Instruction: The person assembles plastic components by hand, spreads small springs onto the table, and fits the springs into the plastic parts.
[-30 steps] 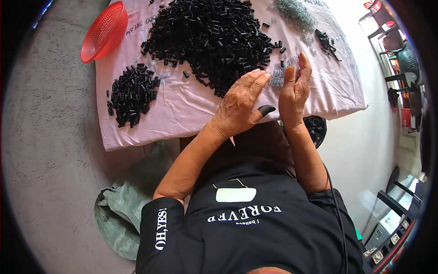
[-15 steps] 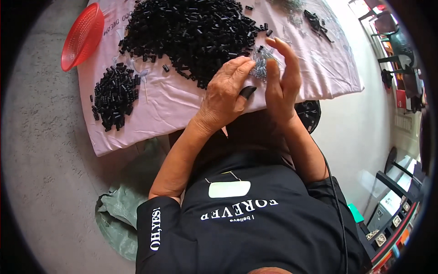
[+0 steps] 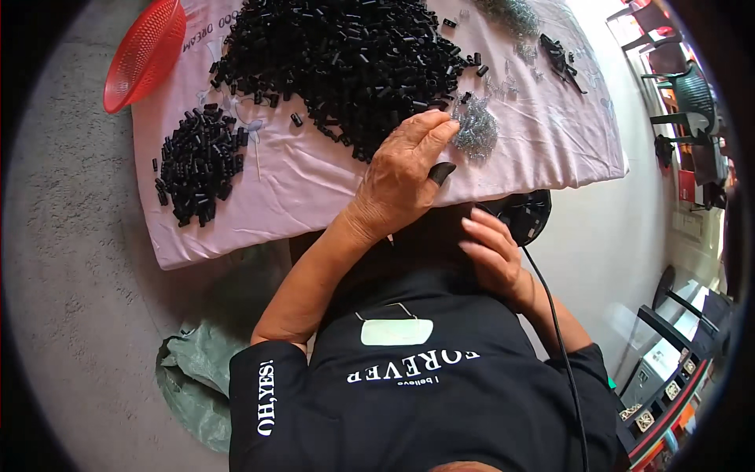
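My left hand [image 3: 403, 167] rests over the near edge of a big heap of small black tube-shaped pieces [image 3: 346, 71]. Its fingers are bent and drawn together, and a black cover sits on the thumb [image 3: 442, 171]. What the fingertips hold, if anything, is too small to make out. Just right of them lies a little pile of shiny, silvery wire-like pieces [image 3: 475, 130]. Off the table's front edge, close to my body, my right hand [image 3: 497, 250] is slightly blurred, its fingers stretched out with nothing visible in them.
A smaller heap of black pieces [image 3: 200, 165] lies at the left on the pink cloth [image 3: 291, 197], near a red mesh basket [image 3: 145, 59]. More silvery pieces [image 3: 511, 14] and a black cluster [image 3: 561, 63] are at the far right. A cable [image 3: 557, 330] hangs beside my right arm.
My right hand has drawn back from above the silvery pile to below the table edge. My left hand stays by the black heap, a bit further right in view.
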`<action>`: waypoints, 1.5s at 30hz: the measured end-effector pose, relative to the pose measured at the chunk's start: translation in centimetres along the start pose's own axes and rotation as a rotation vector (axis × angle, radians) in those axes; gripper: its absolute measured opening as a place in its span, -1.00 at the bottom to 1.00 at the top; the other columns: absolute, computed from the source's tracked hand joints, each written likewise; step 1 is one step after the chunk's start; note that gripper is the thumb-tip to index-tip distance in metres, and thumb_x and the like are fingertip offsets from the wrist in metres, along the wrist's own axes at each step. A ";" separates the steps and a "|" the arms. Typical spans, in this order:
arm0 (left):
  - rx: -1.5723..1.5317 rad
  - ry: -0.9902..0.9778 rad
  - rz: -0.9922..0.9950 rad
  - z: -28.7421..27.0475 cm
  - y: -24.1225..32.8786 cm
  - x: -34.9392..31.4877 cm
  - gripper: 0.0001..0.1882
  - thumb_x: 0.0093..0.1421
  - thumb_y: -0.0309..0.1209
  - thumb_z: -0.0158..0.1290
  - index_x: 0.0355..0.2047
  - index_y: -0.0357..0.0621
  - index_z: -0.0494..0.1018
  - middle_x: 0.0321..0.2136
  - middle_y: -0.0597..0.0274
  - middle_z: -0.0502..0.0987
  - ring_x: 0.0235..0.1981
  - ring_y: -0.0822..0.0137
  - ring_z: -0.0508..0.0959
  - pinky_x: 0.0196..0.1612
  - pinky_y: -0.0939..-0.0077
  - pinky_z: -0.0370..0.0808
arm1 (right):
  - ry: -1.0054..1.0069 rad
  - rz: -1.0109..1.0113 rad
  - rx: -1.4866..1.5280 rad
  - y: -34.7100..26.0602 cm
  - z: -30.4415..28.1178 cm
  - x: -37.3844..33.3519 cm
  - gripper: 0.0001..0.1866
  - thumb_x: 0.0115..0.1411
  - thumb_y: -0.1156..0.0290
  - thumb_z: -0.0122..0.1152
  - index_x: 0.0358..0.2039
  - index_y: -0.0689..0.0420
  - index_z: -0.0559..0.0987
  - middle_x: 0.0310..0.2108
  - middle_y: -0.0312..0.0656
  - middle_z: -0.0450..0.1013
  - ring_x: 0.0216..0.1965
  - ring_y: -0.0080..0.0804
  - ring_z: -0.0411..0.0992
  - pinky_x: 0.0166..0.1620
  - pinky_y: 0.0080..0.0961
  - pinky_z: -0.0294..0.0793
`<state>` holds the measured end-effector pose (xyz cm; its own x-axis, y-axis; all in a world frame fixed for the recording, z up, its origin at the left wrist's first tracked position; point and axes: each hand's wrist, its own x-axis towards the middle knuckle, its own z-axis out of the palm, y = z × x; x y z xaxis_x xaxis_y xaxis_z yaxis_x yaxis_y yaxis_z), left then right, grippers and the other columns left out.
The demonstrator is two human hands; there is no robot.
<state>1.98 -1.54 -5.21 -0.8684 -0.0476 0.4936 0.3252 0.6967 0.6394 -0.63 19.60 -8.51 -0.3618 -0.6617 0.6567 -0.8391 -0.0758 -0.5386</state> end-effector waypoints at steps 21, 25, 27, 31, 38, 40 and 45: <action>0.056 -0.014 0.016 0.4 0.1 0.0 -0.36 -0.20 -0.73 0.03 0.02 -0.31 0.41 0.00 -0.07 0.47 0.08 -0.05 0.47 0.18 0.19 0.41 | 0.350 0.611 -0.005 6.5 -16.1 -3.9 -0.84 0.30 0.67 0.04 -0.16 0.29 0.56 -0.43 -0.24 0.52 -0.44 -0.57 0.43 -0.33 -0.61 0.46; 0.068 -0.024 0.011 0.1 0.0 -0.1 -0.36 -0.21 -0.73 0.02 0.02 -0.31 0.41 0.00 -0.08 0.47 0.07 -0.05 0.47 0.18 0.18 0.41 | 0.367 0.578 0.183 9.6 -12.5 5.3 -0.75 0.36 0.61 -0.03 -0.01 0.26 0.54 -0.25 -0.11 0.58 -0.22 -0.47 0.53 -0.12 -0.56 0.50; 0.053 -0.016 0.008 0.1 0.2 0.1 -0.36 -0.20 -0.73 0.01 0.02 -0.32 0.41 -0.01 -0.08 0.47 0.06 -0.05 0.47 0.17 0.18 0.42 | 0.295 0.549 0.193 11.5 -10.8 7.7 -0.72 0.36 0.61 -0.06 0.03 0.23 0.52 -0.11 -0.10 0.57 -0.03 -0.39 0.53 0.02 -0.51 0.50; -0.019 0.006 -0.067 0.1 0.1 0.3 -0.34 -0.15 -0.76 -0.01 0.07 -0.27 0.41 0.03 -0.06 0.47 0.08 -0.06 0.48 0.18 0.21 0.44 | 0.301 0.465 0.193 13.8 -6.7 10.3 -0.65 0.35 0.66 -0.15 0.09 0.20 0.46 -0.05 -0.10 0.55 0.03 -0.35 0.50 0.18 -0.46 0.42; 0.079 0.018 0.000 -0.9 -2.0 1.3 -0.30 -0.20 -0.80 -0.10 0.06 -0.24 0.43 0.00 -0.03 0.48 0.07 -0.06 0.48 0.15 0.24 0.47 | 0.234 0.547 0.127 13.6 -3.5 11.0 -0.70 0.38 0.51 -0.03 0.10 0.11 0.47 -0.10 -0.13 0.58 -0.10 -0.47 0.54 -0.02 -0.52 0.55; 0.089 0.018 0.021 -1.2 -2.5 1.8 -0.32 -0.22 -0.81 -0.11 0.01 -0.22 0.47 -0.02 0.01 0.51 0.06 -0.03 0.49 0.14 0.26 0.47 | 0.191 0.586 0.211 13.0 -3.6 11.3 -0.70 0.39 0.47 0.01 0.11 0.13 0.45 -0.14 -0.16 0.58 -0.12 -0.53 0.52 -0.04 -0.55 0.53; 0.226 0.060 0.148 -2.2 -1.7 2.0 -0.54 -0.14 -0.67 0.06 -0.15 -0.15 0.53 -0.06 0.12 0.52 0.03 0.07 0.49 0.08 0.22 0.42 | 0.179 0.557 0.388 13.0 -3.9 10.9 -0.66 0.36 0.43 0.10 0.12 0.21 0.44 -0.18 -0.20 0.56 -0.16 -0.59 0.48 -0.08 -0.63 0.48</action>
<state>0.50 -4.41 -3.99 -0.7917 0.0290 0.6102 0.3495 0.8408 0.4134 -17.09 14.28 -6.34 -0.7850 -0.5487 0.2875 -0.3161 -0.0444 -0.9477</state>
